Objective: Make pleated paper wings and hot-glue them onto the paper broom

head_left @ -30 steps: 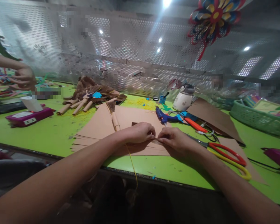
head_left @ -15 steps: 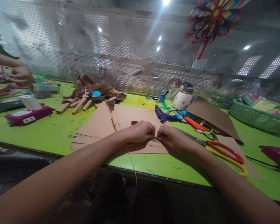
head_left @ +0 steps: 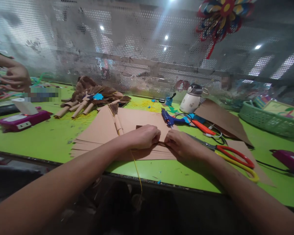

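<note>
My left hand [head_left: 148, 136] and my right hand [head_left: 177, 142] meet over a stack of brown paper sheets [head_left: 88, 132] near the table's front edge. Both have their fingers pinched on a thin brown paper strip [head_left: 162, 143] that spans the small gap between them. A rolled brown paper piece with a fringed top [head_left: 118, 122] lies on the stack, left of my left hand, and a yellow string [head_left: 137, 169] hangs over the edge below. Behind my right hand rests a blue glue gun [head_left: 172, 120]. Scissors with red and yellow handles [head_left: 235, 156] lie beside my right forearm.
Fringed paper rolls [head_left: 88, 99] are piled at the back left. A purple power strip [head_left: 24, 120] and another person's hand [head_left: 17, 76] are at the left. Toward the right are a white bottle [head_left: 191, 99], an orange tool [head_left: 203, 127], brown paper [head_left: 222, 120] and a green basket [head_left: 271, 120].
The whole view has shifted slightly. My hands remain pinched together over the stack, and more of the brown strip shows between them. The other person's hand is a little further left.
</note>
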Demonstrator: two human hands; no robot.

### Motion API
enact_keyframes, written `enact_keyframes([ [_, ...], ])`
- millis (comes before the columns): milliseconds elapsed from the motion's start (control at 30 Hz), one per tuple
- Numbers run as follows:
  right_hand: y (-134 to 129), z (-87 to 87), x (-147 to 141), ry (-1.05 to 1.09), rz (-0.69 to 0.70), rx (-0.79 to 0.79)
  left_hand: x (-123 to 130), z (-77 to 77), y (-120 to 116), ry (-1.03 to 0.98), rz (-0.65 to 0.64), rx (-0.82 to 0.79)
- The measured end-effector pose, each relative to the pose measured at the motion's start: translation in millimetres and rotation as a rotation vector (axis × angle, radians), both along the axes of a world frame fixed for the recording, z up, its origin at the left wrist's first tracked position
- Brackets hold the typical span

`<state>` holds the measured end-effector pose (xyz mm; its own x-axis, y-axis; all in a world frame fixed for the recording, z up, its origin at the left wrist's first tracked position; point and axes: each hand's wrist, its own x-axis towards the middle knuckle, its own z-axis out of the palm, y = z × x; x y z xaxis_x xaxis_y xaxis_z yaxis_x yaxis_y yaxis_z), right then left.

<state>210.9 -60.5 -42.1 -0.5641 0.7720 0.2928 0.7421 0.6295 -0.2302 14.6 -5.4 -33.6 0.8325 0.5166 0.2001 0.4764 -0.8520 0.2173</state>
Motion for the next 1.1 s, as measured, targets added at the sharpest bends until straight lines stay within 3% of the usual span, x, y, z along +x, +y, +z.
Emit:
enact_keyframes([
  [767, -7.0, 2.6, 9.6, -0.13, -0.024, 0.001, -5.5, 11.8, -5.5, 0.07, 0.046, 0.029],
  [1100, -10.2, -3.9, 8.0, -0.162, -0.044, 0.135, -4.7, 6.6, -18.5, 0.064, 0.005, 0.247],
])
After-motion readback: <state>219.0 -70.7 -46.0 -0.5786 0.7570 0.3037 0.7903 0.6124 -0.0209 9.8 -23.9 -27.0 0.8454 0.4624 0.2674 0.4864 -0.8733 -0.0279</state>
